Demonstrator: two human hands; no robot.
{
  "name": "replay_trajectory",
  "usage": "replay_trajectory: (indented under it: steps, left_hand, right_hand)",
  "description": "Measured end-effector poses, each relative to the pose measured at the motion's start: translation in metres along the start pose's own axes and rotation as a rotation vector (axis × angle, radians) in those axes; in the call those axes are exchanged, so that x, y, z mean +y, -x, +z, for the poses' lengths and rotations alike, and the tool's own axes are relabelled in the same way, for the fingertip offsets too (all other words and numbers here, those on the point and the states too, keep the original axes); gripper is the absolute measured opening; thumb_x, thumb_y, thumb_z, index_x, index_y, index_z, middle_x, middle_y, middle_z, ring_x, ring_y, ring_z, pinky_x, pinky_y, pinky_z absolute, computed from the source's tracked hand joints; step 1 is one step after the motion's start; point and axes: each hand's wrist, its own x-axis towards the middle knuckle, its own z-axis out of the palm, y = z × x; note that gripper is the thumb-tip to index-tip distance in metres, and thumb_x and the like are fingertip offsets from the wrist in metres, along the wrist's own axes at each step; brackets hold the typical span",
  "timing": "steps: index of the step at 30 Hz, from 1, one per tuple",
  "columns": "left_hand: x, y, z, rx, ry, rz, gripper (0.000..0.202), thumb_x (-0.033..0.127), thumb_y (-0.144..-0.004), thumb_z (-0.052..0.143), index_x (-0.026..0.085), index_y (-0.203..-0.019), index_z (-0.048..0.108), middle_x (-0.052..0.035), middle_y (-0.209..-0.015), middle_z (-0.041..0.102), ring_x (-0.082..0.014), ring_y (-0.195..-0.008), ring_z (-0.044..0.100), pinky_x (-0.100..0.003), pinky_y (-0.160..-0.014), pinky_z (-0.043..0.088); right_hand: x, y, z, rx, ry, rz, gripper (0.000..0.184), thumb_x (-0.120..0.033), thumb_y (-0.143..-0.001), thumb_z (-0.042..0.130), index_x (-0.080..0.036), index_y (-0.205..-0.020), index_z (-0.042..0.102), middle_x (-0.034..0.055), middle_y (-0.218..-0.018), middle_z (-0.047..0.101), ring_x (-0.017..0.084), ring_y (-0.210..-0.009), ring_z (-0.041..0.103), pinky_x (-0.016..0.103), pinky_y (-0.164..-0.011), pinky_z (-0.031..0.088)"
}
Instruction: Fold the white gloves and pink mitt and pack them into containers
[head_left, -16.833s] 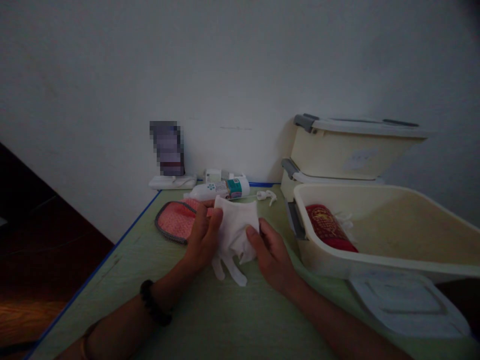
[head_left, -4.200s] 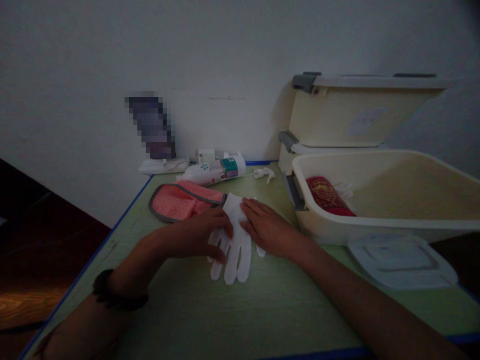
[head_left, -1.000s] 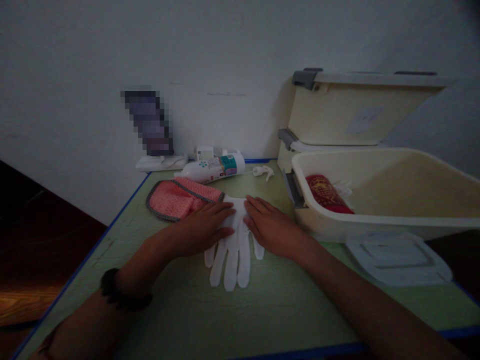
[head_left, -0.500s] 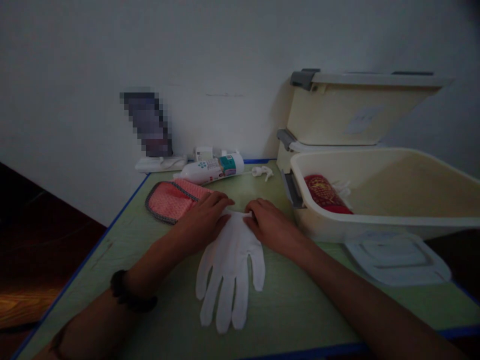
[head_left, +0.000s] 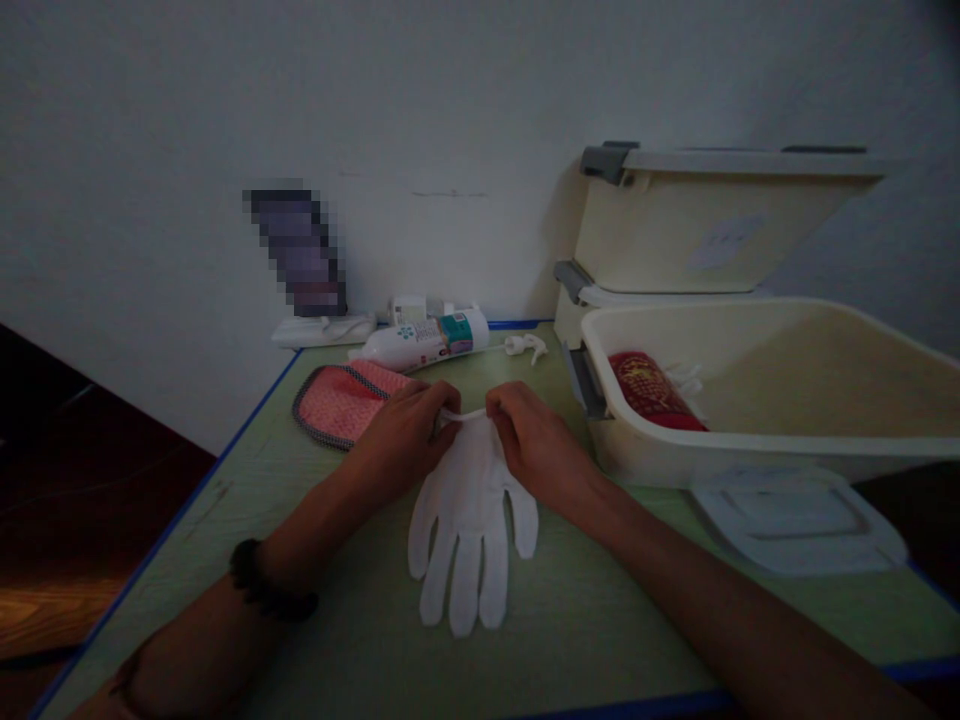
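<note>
A white glove [head_left: 469, 500] lies on the green tabletop, its fingers spread toward me and its cuff at the far end. My left hand [head_left: 409, 425] pinches the left side of the cuff. The cuff's right side is held between the thumb and fingers of my right hand [head_left: 536, 440]. Between the two hands the cuff edge is drawn out and looks slightly raised. Just beyond my left hand is a pink quilted cloth pad [head_left: 341, 402] with a dark checked border, partly covered by that hand.
At the right stands a cream storage box [head_left: 712, 450] with its lid [head_left: 675, 230] raised; a red patterned item [head_left: 652, 390] is inside. A pale flat lid [head_left: 799, 525] lies before it. A white bottle [head_left: 424, 340] and a pump head [head_left: 526, 346] lie near the wall.
Both hands have drawn the glove's cuff up and slightly away from me. The glove's fingers have slid away from me and a little to the right.
</note>
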Motion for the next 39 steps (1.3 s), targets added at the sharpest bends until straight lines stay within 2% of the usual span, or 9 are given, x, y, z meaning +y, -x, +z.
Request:
replay_trajectory:
  steps: [6, 11, 19, 25, 29, 32, 34, 37, 39]
  left_hand:
    - [0.0031, 0.0008, -0.0035, 0.037, 0.002, 0.079, 0.012, 0.016, -0.081, 0.050, 0.020, -0.092, 0.049, -0.0032, -0.089, 0.060, -0.0184, -0.084, 0.057, -0.031, -0.072, 0.047]
    - [0.0029, 0.0016, -0.0029, 0.030, -0.009, 0.124, 0.009, 0.015, -0.081, 0.050, 0.019, -0.089, 0.049, -0.0025, -0.086, 0.060, -0.0179, -0.082, 0.057, -0.030, -0.071, 0.046]
    - [0.0038, 0.0018, -0.0053, -0.003, -0.069, 0.098, 0.010, 0.015, -0.080, 0.050, 0.019, -0.090, 0.051, -0.0038, -0.088, 0.061, -0.0189, -0.082, 0.058, -0.030, -0.070, 0.046]
    - [0.0023, 0.0014, -0.0056, -0.016, -0.127, 0.083, 0.009, 0.021, -0.083, 0.049, 0.018, -0.090, 0.054, -0.0065, -0.091, 0.062, -0.0213, -0.087, 0.057, -0.034, -0.074, 0.047]
    - [0.0020, 0.0012, -0.0041, -0.054, -0.086, 0.090, 0.015, 0.021, -0.083, 0.048, 0.019, -0.096, 0.055, -0.0064, -0.096, 0.062, -0.0216, -0.093, 0.056, -0.036, -0.080, 0.046]
    - [0.0024, 0.0011, -0.0030, -0.111, -0.049, 0.096, 0.015, 0.018, -0.082, 0.048, 0.020, -0.095, 0.056, -0.0058, -0.098, 0.061, -0.0211, -0.094, 0.056, -0.036, -0.080, 0.046]
    - [0.0023, 0.0008, -0.0026, -0.131, -0.038, 0.106, 0.015, 0.013, -0.081, 0.047, 0.020, -0.091, 0.057, -0.0057, -0.096, 0.061, -0.0209, -0.094, 0.056, -0.035, -0.078, 0.046]
    - [0.0010, 0.0001, -0.0021, -0.126, -0.047, 0.138, 0.016, 0.009, -0.079, 0.045, 0.018, -0.083, 0.057, -0.0057, -0.090, 0.061, -0.0204, -0.091, 0.055, -0.034, -0.078, 0.045]
    - [-0.0001, -0.0001, -0.0017, -0.108, -0.060, 0.150, 0.016, 0.008, -0.079, 0.045, 0.018, -0.081, 0.058, -0.0059, -0.088, 0.061, -0.0205, -0.089, 0.055, -0.034, -0.077, 0.045]
  right_hand:
    - [-0.0040, -0.0001, -0.0023, -0.015, 0.017, 0.032, 0.014, -0.013, -0.084, 0.038, -0.018, -0.094, 0.046, 0.0055, -0.094, 0.053, 0.016, -0.082, 0.052, 0.028, -0.071, 0.040]
    - [-0.0039, 0.0002, -0.0028, 0.001, 0.040, 0.059, 0.014, -0.015, -0.082, 0.041, -0.018, -0.095, 0.045, 0.0054, -0.093, 0.054, 0.016, -0.079, 0.053, 0.029, -0.070, 0.041]
    - [-0.0063, 0.0007, -0.0060, -0.037, 0.061, 0.066, 0.011, -0.017, -0.084, 0.039, -0.018, -0.092, 0.048, 0.0055, -0.092, 0.055, 0.016, -0.080, 0.054, 0.030, -0.069, 0.042]
    - [-0.0045, 0.0011, -0.0039, -0.051, 0.082, 0.075, 0.012, -0.024, -0.088, 0.039, -0.018, -0.091, 0.049, 0.0058, -0.092, 0.056, 0.017, -0.081, 0.055, 0.029, -0.069, 0.041]
    - [-0.0034, 0.0009, -0.0040, -0.065, 0.063, 0.048, 0.014, -0.028, -0.089, 0.040, -0.019, -0.091, 0.050, 0.0050, -0.092, 0.057, 0.016, -0.081, 0.055, 0.029, -0.070, 0.041]
    - [-0.0036, 0.0004, -0.0043, -0.093, 0.063, 0.020, 0.010, -0.025, -0.087, 0.044, -0.018, -0.091, 0.051, 0.0043, -0.091, 0.058, 0.016, -0.081, 0.055, 0.028, -0.071, 0.041]
    - [-0.0035, 0.0002, -0.0043, -0.128, 0.078, -0.005, 0.007, -0.018, -0.084, 0.047, -0.019, -0.089, 0.052, 0.0033, -0.089, 0.058, 0.015, -0.080, 0.054, 0.027, -0.070, 0.041]
    - [-0.0030, 0.0005, -0.0044, -0.175, 0.117, -0.034, 0.013, -0.008, -0.079, 0.048, -0.019, -0.084, 0.054, 0.0019, -0.087, 0.058, 0.014, -0.078, 0.054, 0.026, -0.070, 0.040]
    - [-0.0025, 0.0009, -0.0049, -0.188, 0.139, -0.025, 0.014, -0.008, -0.078, 0.049, -0.019, -0.085, 0.056, 0.0021, -0.087, 0.058, 0.014, -0.079, 0.055, 0.026, -0.070, 0.041]
